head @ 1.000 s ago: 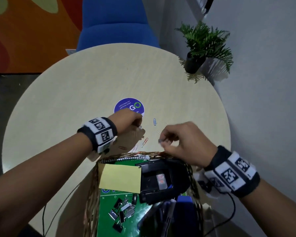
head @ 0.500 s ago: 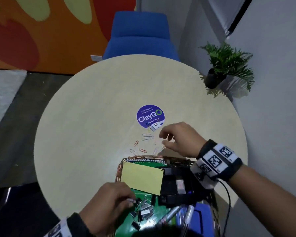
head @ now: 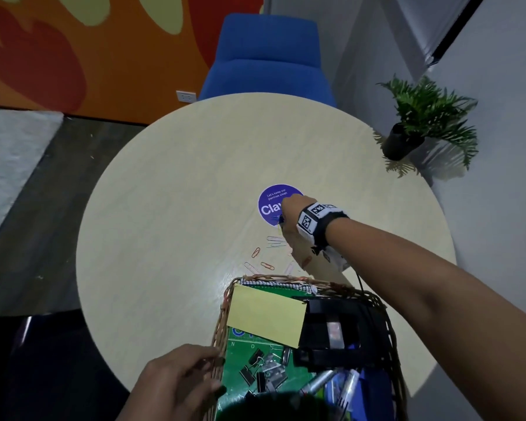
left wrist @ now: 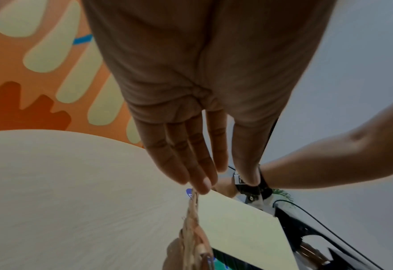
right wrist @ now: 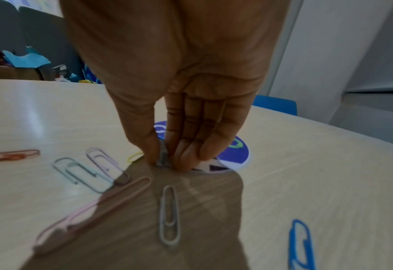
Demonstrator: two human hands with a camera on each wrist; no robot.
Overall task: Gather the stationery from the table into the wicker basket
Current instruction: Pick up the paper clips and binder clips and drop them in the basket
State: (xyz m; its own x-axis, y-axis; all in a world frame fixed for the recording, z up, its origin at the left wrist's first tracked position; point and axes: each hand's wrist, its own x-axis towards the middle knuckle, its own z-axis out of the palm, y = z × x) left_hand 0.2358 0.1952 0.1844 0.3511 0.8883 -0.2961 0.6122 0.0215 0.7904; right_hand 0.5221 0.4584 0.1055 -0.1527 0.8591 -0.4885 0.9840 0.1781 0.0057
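The wicker basket stands at the near edge of the round table. It holds a green notebook, a yellow note, a black stapler, binder clips and markers. My left hand rests with straight fingers on the basket's left rim, holding nothing. Several coloured paper clips lie loose beyond the basket. My right hand reaches to the purple sticker. Its thumb and fingertips pinch a small grey clip on the tabletop.
A potted plant stands at the table's far right edge by the white wall. A blue chair sits behind the table. More loose clips show near the right hand: a light blue clip, a grey clip and a blue clip.
My left hand has come out from over the binder clips to the basket's left rim. My right hand has moved farther out to the sticker and closed its fingertips on a clip.
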